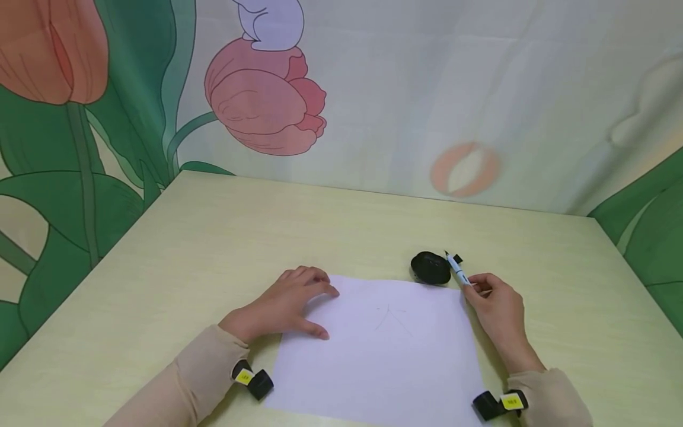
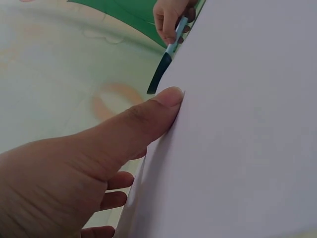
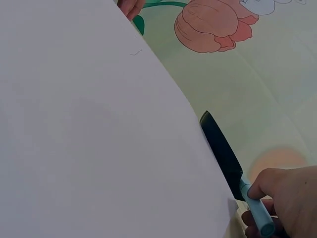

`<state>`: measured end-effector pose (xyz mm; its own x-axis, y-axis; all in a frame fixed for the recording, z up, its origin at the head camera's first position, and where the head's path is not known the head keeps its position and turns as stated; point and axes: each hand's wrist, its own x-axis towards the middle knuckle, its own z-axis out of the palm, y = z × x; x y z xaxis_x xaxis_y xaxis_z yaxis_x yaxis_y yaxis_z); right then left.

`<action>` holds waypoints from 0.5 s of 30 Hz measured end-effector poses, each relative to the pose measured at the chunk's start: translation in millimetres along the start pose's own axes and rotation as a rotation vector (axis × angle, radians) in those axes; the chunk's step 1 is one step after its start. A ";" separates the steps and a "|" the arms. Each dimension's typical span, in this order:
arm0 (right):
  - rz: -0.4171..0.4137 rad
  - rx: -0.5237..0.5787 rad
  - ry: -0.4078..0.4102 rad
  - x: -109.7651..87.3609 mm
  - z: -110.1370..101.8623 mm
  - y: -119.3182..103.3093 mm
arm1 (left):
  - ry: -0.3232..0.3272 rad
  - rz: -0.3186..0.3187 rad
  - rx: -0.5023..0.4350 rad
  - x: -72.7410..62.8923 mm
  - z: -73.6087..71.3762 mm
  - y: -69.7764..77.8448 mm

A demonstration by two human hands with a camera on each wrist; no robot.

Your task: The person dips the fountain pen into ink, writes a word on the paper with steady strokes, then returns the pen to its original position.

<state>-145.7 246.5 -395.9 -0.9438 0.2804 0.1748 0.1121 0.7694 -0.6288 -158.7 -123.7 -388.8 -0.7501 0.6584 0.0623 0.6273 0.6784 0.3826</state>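
Observation:
A white sheet of paper (image 1: 373, 367) lies on the table with a few faint pencil-like strokes near its upper middle. On its left edge is my left hand (image 1: 299, 302), thumb and fingers spread apart, the thumb over the paper. Beside the upper right corner, my right hand (image 1: 498, 308) pinches a light-blue pen (image 1: 459, 270) between thumb and fingers, its dark tip pointing away. Just left of the pen sits a black rounded object (image 1: 431, 268), by the paper's top edge. In the right wrist view, a dark blade-like shape (image 3: 221, 153) adjoins the pen; I cannot tell whether they are joined.
A pale wooden table (image 1: 267, 219) extends to a fabric backdrop (image 1: 384, 107) printed with tulips and leaves. A small black piece (image 1: 458, 258) shows beside the pen. Black wrist cameras (image 1: 259, 385) are strapped over beige sleeves (image 1: 187, 379).

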 end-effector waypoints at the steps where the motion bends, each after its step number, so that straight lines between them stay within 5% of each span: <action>1: -0.001 -0.004 -0.003 -0.3 -0.1 -0.3 | -0.003 -0.001 0.001 -0.1 -0.2 -0.1; 15: 0.017 -0.039 -0.029 -0.8 0.2 -1.4 | -0.007 -0.001 0.033 -0.2 -1.4 -0.1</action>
<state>-145.2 245.1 -395.3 -0.9503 0.2771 0.1417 0.1397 0.7866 -0.6014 -158.9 -124.4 -387.6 -0.7490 0.6603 0.0552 0.6335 0.6892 0.3516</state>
